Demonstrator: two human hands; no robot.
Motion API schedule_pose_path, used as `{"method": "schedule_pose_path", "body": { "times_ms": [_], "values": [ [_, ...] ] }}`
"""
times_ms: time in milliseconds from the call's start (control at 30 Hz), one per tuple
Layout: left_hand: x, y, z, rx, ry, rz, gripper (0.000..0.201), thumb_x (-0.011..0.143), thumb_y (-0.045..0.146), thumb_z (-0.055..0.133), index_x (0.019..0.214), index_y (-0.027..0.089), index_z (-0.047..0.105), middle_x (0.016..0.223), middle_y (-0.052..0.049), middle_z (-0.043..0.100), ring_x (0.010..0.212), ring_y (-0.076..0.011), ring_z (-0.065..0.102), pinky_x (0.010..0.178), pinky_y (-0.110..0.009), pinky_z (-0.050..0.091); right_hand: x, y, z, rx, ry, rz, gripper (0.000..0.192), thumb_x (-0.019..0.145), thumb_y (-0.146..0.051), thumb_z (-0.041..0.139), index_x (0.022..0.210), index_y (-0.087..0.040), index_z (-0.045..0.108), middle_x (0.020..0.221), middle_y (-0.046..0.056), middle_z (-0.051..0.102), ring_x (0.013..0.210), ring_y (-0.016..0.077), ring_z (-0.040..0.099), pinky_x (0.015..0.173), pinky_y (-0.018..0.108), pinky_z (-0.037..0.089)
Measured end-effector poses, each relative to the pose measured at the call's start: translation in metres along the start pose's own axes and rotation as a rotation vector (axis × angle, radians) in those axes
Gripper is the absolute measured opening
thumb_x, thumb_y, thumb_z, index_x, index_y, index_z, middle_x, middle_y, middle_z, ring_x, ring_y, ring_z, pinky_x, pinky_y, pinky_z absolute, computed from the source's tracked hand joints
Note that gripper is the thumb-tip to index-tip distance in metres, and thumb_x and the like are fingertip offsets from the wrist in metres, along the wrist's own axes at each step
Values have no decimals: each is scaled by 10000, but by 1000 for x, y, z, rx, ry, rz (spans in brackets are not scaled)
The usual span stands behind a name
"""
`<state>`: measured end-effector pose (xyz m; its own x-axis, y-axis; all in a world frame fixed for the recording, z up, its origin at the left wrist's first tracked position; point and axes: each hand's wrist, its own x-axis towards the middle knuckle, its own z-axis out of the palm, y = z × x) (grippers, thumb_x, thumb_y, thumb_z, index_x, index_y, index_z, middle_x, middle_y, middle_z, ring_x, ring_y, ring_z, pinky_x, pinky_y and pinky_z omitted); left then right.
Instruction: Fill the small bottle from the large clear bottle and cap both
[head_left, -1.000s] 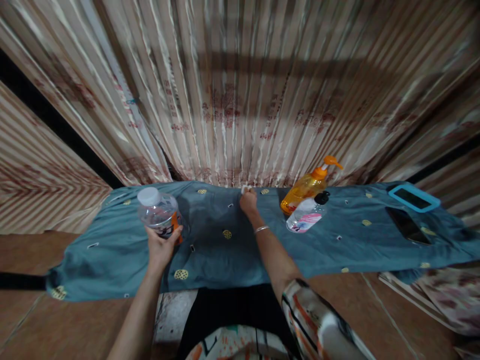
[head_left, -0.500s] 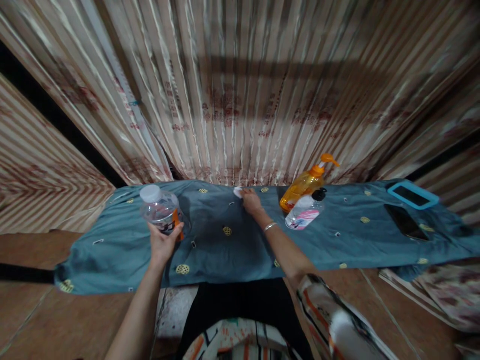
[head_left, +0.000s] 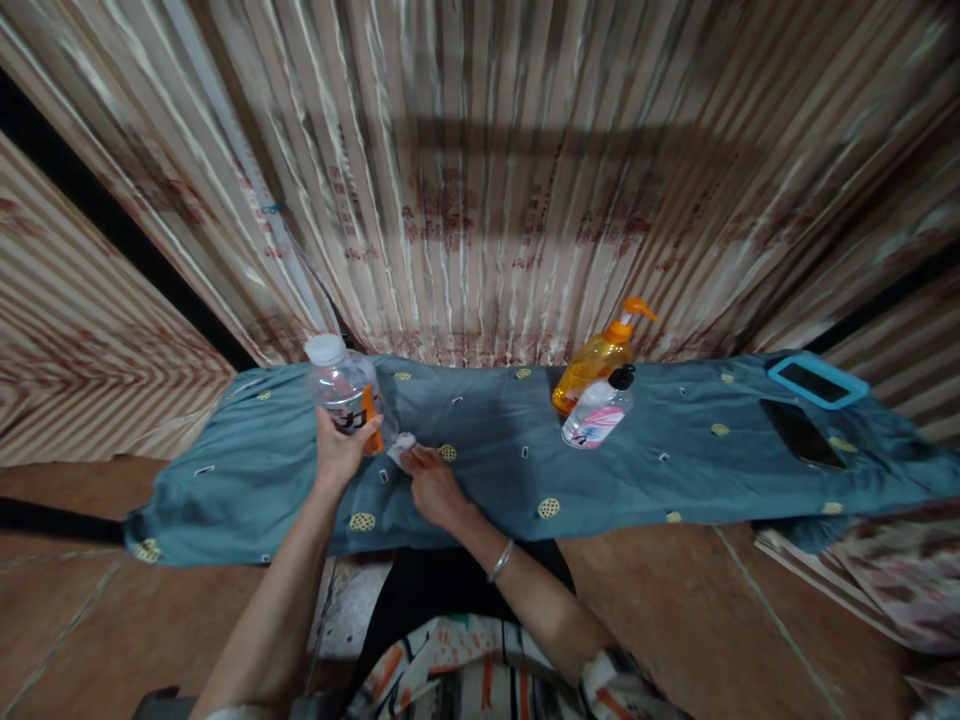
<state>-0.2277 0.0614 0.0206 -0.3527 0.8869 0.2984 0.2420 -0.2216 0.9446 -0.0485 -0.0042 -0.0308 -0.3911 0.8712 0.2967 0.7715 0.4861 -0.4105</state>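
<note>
My left hand (head_left: 340,451) grips a clear plastic bottle (head_left: 343,388) with a white cap and an orange label, held upright on the blue cloth (head_left: 645,480). Just right of the bottle's base, my right hand (head_left: 433,482) presses a small white wad (head_left: 401,445) onto the cloth with its fingertips. A bangle sits on my right wrist.
An orange pump bottle (head_left: 596,358) and a small clear bottle with a black cap (head_left: 596,419) stand at the cloth's middle right. A phone in a blue case (head_left: 817,379) and a dark phone (head_left: 799,433) lie far right. Striped curtains hang behind; tiled floor lies in front.
My right hand has drawn the white wad from the cloth's far edge back toward me and left, next to the bottle. The left hand and bottle stayed in place; the view shifted slightly.
</note>
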Motion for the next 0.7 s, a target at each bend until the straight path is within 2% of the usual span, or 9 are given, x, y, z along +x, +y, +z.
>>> {"method": "schedule_pose_path", "body": {
  "times_ms": [67,133,233,333,433,500,567,700],
  "values": [
    [2,-1,11,-3,-22,2,754,622,327,944,1272,208,581,1244,-116,770,1101,-279,787,1070,-469,634,-17,-4,1,9,6,-63,367,1062,-361,732,1399,-223,683,1457,112,681,1239,274,714,1038,505,620],
    [1,-7,17,22,-29,-17,773,608,330,948,1273,218,571,1223,-100,771,1093,-278,786,1095,-473,615,-40,15,-9,-5,32,-58,357,1062,-356,733,1389,-220,688,1443,111,688,1239,274,715,1036,504,622],
    [-2,-18,18,75,-14,-50,842,589,356,967,1306,225,544,1256,-109,759,1147,-299,775,1139,-493,585,-86,69,-41,-54,103,48,326,1064,-365,730,1353,-217,702,1411,107,703,1212,264,723,1026,494,625],
    [-5,-24,14,131,-14,-75,902,611,391,970,1370,226,511,1329,-128,740,1225,-319,756,1174,-511,559,-144,127,-83,-121,224,236,332,1066,-383,725,1351,-215,700,1392,105,707,1190,260,726,1021,495,623],
    [-8,-26,14,149,-25,-85,943,653,408,956,1437,222,467,1403,-148,715,1277,-325,739,1192,-509,547,-197,161,-114,-173,364,428,350,1066,-394,720,1359,-206,691,1388,106,703,1197,270,720,1024,510,617],
    [-10,-26,15,147,-20,-74,974,662,409,949,1470,220,439,1455,-156,690,1316,-327,722,1206,-506,540,-217,165,-119,-173,431,514,369,1063,-398,722,1375,-204,683,1401,109,695,1213,279,714,1033,522,611],
    [-12,-25,17,157,-12,-61,966,668,404,943,1474,221,442,1475,-150,678,1335,-323,712,1211,-496,542,-219,153,-108,-133,463,550,379,1064,-404,720,1388,-212,678,1425,113,685,1231,283,707,1047,529,604],
    [-16,-25,19,213,-1,-77,905,670,398,945,1428,208,488,1383,-132,713,1266,-319,739,1182,-490,573,-175,93,-56,75,393,453,372,1070,-416,711,1395,-238,685,1462,117,674,1258,283,697,1072,532,596]
  ]
}}
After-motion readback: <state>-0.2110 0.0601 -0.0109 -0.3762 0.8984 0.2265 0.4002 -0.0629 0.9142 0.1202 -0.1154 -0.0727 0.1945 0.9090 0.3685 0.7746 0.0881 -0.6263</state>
